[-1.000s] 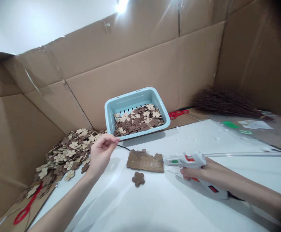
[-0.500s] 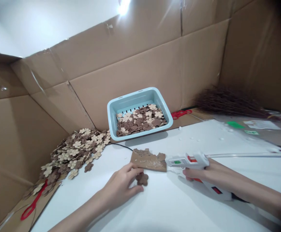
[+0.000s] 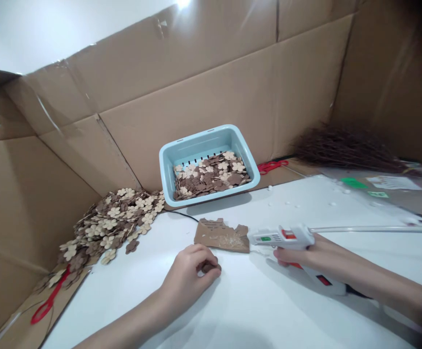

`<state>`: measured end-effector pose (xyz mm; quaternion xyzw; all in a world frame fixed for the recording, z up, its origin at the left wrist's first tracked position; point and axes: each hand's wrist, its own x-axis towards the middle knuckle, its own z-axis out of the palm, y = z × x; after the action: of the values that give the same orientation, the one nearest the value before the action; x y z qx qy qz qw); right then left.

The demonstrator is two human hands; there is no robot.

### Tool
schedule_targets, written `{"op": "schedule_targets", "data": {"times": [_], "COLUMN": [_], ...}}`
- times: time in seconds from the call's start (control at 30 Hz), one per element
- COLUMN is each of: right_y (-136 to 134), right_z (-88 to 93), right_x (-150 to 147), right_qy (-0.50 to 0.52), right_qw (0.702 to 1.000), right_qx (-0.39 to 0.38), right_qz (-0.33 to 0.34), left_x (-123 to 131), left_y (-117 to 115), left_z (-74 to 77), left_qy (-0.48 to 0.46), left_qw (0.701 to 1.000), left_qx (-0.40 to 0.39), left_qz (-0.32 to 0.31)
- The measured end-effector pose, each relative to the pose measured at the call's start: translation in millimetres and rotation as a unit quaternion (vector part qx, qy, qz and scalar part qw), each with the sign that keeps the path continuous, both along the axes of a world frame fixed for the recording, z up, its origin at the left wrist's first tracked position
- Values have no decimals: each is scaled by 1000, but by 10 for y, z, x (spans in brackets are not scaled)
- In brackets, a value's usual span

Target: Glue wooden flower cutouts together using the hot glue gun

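Low over the white table, my left hand (image 3: 191, 271) has its fingers closed round a brown flower cutout (image 3: 207, 267), which they mostly cover. My right hand (image 3: 301, 254) grips a white hot glue gun (image 3: 283, 237) with a finger at its orange-red trigger. A clear glue stick (image 3: 374, 229) runs out of the gun's back to the right. The nozzle points left, close to the right edge of a torn cardboard scrap (image 3: 220, 237) smeared with dried glue strands. That scrap lies just beyond my left fingers.
A light blue basket (image 3: 211, 198) holds brown and cream flower cutouts. More flowers are heaped in a pile (image 3: 112, 218) at left, beside red scissors (image 3: 49, 300). Other red scissors (image 3: 272, 166) and a bundle of dark twigs (image 3: 352, 150) lie at the back right. Cardboard walls (image 3: 203, 97) surround the table.
My left fingers have closed on the brown flower, which lay more exposed on the table before. My right hand keeps the glue gun in nearly the same place. The view has shifted slightly.
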<state>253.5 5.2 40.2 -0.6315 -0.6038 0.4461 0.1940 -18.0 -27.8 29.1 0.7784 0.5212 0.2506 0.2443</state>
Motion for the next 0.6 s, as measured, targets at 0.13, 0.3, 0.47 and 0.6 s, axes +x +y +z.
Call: {"op": "schedule_targets", "data": {"times": [0.13, 0.3, 0.47, 0.6], "right_y": [-4, -19, -27, -15], "right_z": [-2, 20, 24, -8], "right_x": [4, 11, 13, 17], "right_qy": [8, 5, 10, 2], "right_qw": [1000, 1000, 999, 1000], "right_qx": [16, 28, 30, 28], "right_qz": [-2, 1, 6, 5], "left_x": [7, -10, -3, 3], "left_y": [13, 21, 24, 25], "left_z": [-30, -44, -53, -66], "left_qy": [-19, -39, -44, -41], "left_qw": [1000, 998, 997, 997], "left_qx": [5, -12, -11, 2], "left_qz": [17, 47, 60, 68]}}
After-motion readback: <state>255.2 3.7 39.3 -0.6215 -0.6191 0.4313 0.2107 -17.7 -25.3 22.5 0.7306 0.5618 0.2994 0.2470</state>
